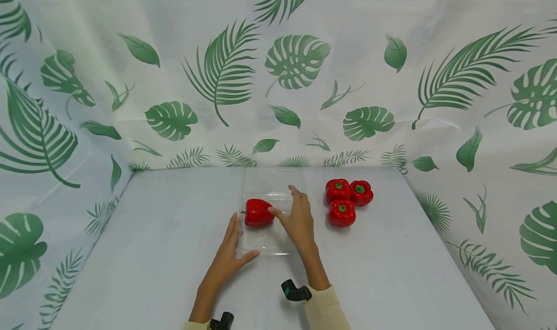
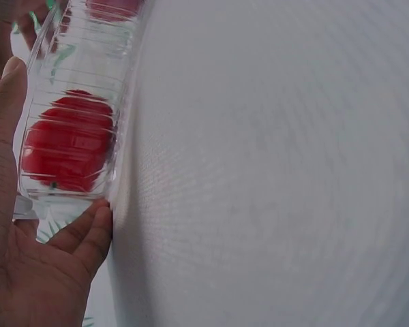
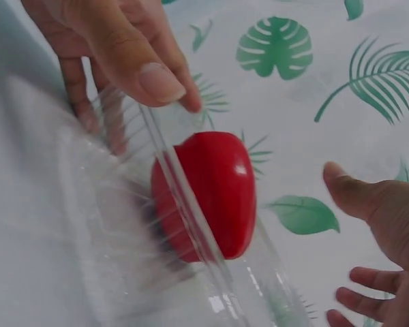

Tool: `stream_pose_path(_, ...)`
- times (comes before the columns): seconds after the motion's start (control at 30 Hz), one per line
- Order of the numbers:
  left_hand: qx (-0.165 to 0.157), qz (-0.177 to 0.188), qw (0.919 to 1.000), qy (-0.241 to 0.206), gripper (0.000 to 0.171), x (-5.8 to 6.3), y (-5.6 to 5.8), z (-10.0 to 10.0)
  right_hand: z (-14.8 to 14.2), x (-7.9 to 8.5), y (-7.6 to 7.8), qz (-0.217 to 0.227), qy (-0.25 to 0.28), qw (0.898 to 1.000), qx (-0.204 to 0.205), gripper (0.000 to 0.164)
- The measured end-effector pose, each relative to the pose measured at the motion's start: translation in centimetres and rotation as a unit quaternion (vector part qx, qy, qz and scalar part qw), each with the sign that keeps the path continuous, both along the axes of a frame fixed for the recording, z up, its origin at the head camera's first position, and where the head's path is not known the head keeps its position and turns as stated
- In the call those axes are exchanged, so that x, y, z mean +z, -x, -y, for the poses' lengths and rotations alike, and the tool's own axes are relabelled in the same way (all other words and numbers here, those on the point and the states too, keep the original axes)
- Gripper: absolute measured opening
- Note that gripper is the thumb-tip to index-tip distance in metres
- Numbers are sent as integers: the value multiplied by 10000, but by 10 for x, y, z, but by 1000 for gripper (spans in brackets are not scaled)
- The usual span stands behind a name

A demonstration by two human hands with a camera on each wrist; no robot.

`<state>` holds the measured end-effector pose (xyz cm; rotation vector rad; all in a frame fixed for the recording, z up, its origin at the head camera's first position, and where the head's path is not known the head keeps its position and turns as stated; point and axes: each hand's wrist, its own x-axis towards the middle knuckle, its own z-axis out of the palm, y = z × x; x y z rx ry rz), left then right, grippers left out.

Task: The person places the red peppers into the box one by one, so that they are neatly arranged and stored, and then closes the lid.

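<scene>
A red bell pepper [image 1: 257, 213] lies on its side in a clear plastic clamshell box [image 1: 270, 245], its stem pointing left. My left hand [image 1: 228, 255] is at the box's left side, fingers extended along the wall and thumb spread toward the front edge. In the left wrist view, fingertips of the left hand [image 2: 61, 266] touch the box near its base. My right hand [image 1: 299, 223] hovers over the box's right part with fingers spread. The right wrist view shows the right hand [image 3: 388, 238] apart from the pepper [image 3: 221, 194], holding nothing.
Three more red bell peppers [image 1: 341, 213] stand grouped on the white table [image 1: 404, 252], right of the box. The box's lid [image 1: 271, 181] lies folded open at the back. A leaf-printed sheet [image 1: 322, 127] hangs behind the table and along its sides.
</scene>
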<state>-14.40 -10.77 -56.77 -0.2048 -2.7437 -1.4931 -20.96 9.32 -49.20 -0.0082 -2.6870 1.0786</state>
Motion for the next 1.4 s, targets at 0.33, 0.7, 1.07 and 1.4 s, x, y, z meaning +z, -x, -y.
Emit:
stream_pose_path(0.33, -78, 38, 9999, -117, 108, 0, 0, -1, -32, 23, 3, -1792, -150, 9709, -1581, 80)
stream_pose_path(0.7, -61, 36, 10000, -5, 108, 0, 2, 0, -78, 6, 8, -1361, 774, 9425, -2952, 88)
stream_pose_path(1.07, -6, 40, 10000, -72, 107, -1, 0, -1, -91, -34, -1, -590, 1420, 9443, -2911, 98)
stream_pose_path(1.4, -34, 62, 9999, -92, 108, 0, 0, -1, -91, -53, -8, -477, 1430, 9473, -2827, 96)
